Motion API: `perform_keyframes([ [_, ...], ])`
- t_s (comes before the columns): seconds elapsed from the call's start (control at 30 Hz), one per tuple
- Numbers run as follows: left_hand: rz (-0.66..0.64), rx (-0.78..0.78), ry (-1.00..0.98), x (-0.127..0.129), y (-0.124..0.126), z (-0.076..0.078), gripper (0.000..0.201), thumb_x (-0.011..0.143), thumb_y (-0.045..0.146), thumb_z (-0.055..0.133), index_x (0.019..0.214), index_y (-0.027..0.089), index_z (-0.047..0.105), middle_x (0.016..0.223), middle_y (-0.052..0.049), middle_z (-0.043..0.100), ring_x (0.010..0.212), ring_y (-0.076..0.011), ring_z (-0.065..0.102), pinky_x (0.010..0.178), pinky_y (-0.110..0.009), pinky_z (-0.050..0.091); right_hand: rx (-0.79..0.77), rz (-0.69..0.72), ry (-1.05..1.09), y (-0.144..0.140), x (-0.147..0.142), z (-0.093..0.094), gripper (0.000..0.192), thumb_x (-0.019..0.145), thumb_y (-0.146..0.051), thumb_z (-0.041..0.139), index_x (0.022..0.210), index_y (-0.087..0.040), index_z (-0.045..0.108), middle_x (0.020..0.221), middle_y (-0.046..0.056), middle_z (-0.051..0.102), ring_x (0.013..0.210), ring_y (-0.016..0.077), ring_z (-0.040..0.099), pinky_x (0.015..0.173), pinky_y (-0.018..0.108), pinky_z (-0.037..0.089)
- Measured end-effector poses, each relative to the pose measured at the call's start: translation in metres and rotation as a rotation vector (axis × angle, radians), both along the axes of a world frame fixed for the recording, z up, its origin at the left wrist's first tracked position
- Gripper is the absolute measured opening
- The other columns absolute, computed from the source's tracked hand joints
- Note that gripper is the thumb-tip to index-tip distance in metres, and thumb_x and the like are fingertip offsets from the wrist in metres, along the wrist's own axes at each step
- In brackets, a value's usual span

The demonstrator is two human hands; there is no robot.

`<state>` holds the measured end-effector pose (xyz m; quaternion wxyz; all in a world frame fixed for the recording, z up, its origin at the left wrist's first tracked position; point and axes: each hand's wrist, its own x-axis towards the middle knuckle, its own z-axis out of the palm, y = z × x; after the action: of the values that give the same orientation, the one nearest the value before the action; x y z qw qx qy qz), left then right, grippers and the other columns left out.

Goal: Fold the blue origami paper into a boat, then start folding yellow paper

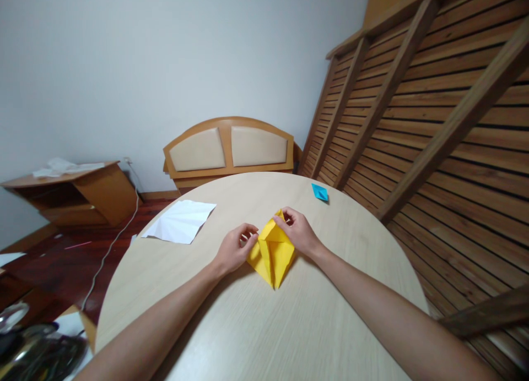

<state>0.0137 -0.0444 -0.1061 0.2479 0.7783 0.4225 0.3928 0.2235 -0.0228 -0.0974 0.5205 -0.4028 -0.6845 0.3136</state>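
we have a yellow paper (273,254) lying near the middle of the round table (289,326), already folded into a kite-like shape with its point toward us and a raised, opened pocket at the far end. our left hand (235,250) sits at the paper's left upper edge, fingers curled in and thumb meeting forefinger on what looks like the corner of a flap, though the exact pinch is too small to be sure of. our right hand (298,230) is at the top of the paper, its fingertips closed on the peak of the raised layer. we judge the sheet to be very light and thin, stiff only along its creases, so it will slide on the smooth tabletop unless one hand pins it. it should tear or crumple if pulled hard at a tip, so the safer places to take hold are the folded edges and corners, gripped lightly between thumb and forefinger. a white sheet (181,221) lies well apart to the left, and a small blue folded piece (319,192) sits near the far right rim.
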Motion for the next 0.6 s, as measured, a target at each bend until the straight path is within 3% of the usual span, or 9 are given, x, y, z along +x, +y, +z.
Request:
perform_keyframes([
  [0.33,-0.08,-0.011,0.06,-0.001,0.006,-0.006,0.025,0.088,0.02,0.051,0.104,0.017,0.069,0.1,-0.006,0.072,0.087,-0.0177,0.064,0.08,-0.029,0.048,0.032,-0.014,0.021,0.003,-0.001,-0.005,0.025,0.09,-0.044,0.059,0.082,-0.02,0.054,0.075,-0.001,0.055,0.069,0.0152,0.051,0.064,0.027,0.042],
  [0.6,-0.108,0.12,0.137,-0.007,0.01,-0.012,0.02,0.087,0.014,0.053,0.095,0.018,0.071,0.088,-0.004,0.071,0.079,-0.0157,0.063,0.074,-0.025,0.047,-0.053,0.151,0.113,0.001,-0.002,-0.006,0.024,0.088,-0.043,0.062,0.088,-0.021,0.052,0.079,-0.002,0.053,0.072,0.0153,0.053,0.063,0.026,0.043],
])
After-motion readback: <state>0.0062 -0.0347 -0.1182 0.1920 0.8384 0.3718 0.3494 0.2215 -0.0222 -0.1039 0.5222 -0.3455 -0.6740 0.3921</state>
